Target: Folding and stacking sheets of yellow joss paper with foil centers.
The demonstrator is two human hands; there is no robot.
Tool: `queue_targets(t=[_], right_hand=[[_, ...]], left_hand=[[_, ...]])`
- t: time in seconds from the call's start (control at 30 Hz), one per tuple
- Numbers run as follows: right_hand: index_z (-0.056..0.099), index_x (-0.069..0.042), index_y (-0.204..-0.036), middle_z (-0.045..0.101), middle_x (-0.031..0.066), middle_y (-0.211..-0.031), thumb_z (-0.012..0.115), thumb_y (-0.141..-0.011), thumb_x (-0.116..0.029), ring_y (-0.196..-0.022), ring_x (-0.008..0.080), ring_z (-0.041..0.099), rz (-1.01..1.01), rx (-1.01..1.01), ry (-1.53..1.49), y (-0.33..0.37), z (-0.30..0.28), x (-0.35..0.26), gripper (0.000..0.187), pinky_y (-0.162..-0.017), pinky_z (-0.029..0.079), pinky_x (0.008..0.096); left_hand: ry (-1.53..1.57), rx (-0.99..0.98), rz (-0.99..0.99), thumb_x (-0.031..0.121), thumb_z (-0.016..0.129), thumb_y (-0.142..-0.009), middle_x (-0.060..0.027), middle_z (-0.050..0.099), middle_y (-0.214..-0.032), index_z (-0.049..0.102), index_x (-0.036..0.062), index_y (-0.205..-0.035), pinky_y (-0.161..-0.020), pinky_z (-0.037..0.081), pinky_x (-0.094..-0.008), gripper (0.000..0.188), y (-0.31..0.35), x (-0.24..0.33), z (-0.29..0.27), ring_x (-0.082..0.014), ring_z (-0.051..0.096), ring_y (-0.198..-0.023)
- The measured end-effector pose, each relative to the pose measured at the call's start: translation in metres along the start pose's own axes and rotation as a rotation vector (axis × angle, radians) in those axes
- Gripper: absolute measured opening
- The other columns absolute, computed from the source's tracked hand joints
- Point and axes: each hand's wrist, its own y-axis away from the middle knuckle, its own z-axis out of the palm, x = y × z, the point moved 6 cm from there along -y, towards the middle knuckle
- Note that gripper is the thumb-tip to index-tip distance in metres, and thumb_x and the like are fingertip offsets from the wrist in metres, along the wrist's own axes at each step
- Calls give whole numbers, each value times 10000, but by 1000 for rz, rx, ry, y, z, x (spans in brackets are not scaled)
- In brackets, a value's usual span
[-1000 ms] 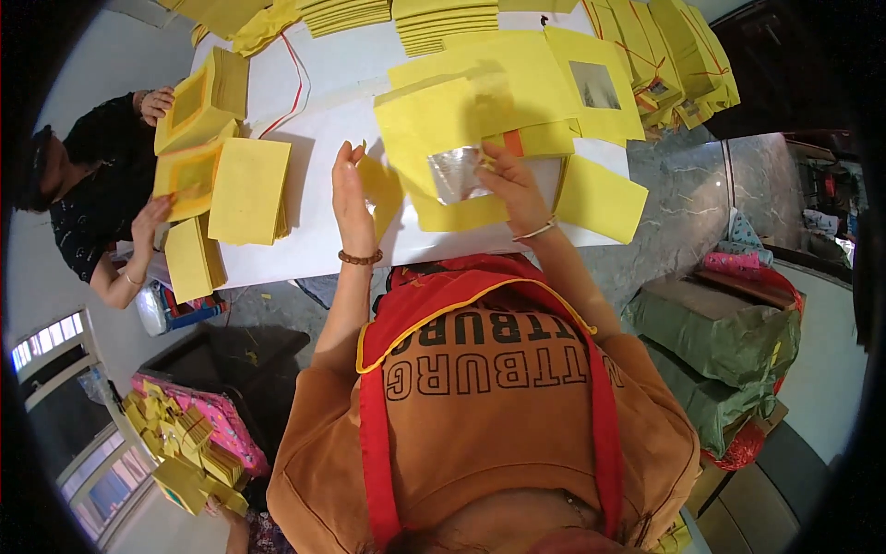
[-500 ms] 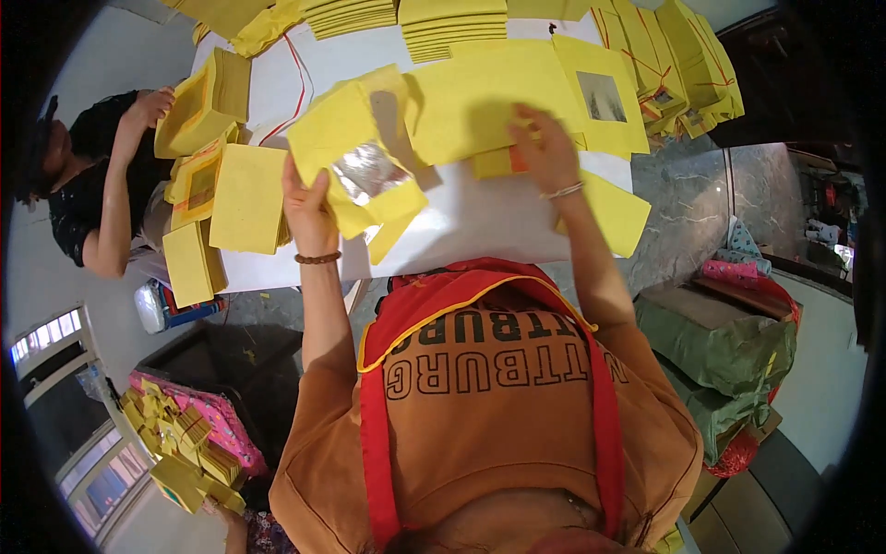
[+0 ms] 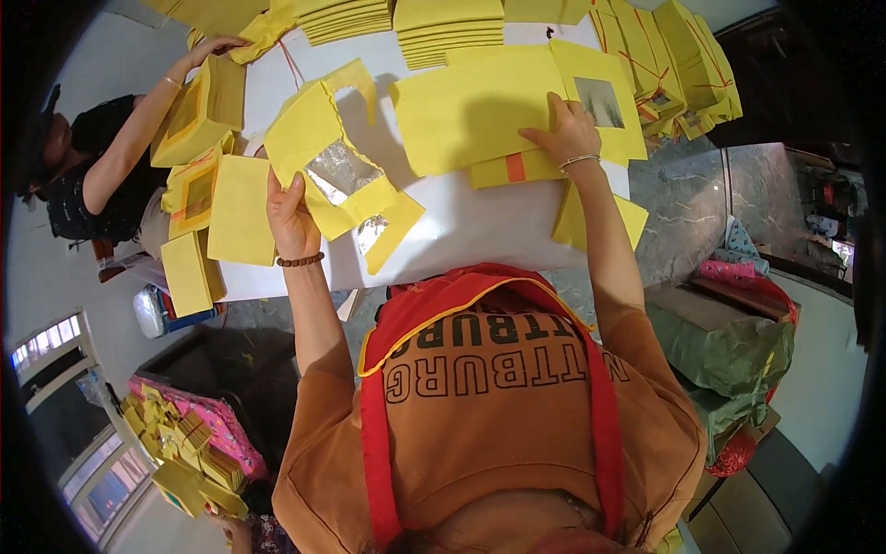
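Holding a foil sheet (image 3: pixel 325 159) in the left hand (image 3: pixel 292 222): thumb on top, closed on its near-left edge. Sheet is tilted over the left-centre of the desk (image 3: pixel 489 217). Second foiled piece (image 3: pixel 397 222) shows past its near-right corner. Right hand (image 3: pixel 570 138) is part open, thumb spread, at the right end of a flat sheet (image 3: pixel 471 111); no grip visible, can't tell if it presses. Orange strip (image 3: pixel 515 168) shows just below that sheet's near edge. Step in hand, my read: left holds one sheet, right handles the flat one. Next move seems to call for a fingertip pinch on a free edge, light left grip so foil doesn't crease.
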Motion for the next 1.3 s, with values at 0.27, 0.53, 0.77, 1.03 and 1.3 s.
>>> queue_targets(t=[0.27,0.53,0.77,1.03,1.3], right_hand=[[476,-162,-1180,506,94,-1083,727,-584,-438,-1018,283,480,-14,-43,-118,-7,5,7,703,-775,450,399],[540,-111,-1110,565,121,-935,683,-608,-472,-824,272,547,13,-70,-280,-27,-1,45,634,-710,438,357],[515,0,-1141,506,32,-732,743,-583,-397,-692,138,510,171,-222,-614,-37,34,72,722,-614,410,263],[557,21,-1074,608,65,-854,697,-690,-306,-766,122,548,145,-272,-939,-37,44,59,523,-687,438,240],[573,-28,-1065,561,90,-872,651,-733,-284,-754,169,527,-10,-103,-619,-29,25,59,426,-690,424,254]], left_hand=[[128,-8,-67,8,472,-837,-96,495,-1175,376,16,-1234,-919,397,-309,409,-5,-13,-1,-171,487,-1064],[229,-42,-132,10,439,-853,-102,490,-1189,389,14,-1223,-956,366,-322,373,-8,-24,-17,-188,471,-1093],[314,-41,-394,60,420,-873,-106,478,-1209,388,24,-1223,-948,379,-350,353,-5,-81,-28,-215,474,-1100],[228,-129,-641,47,435,-867,-130,518,-1139,419,-10,-1161,-894,439,-360,300,-23,-137,20,-228,528,-1031],[49,-93,-594,-12,479,-832,-114,551,-1088,463,-7,-1099,-861,466,-345,267,-29,-147,42,-205,561,-970]])
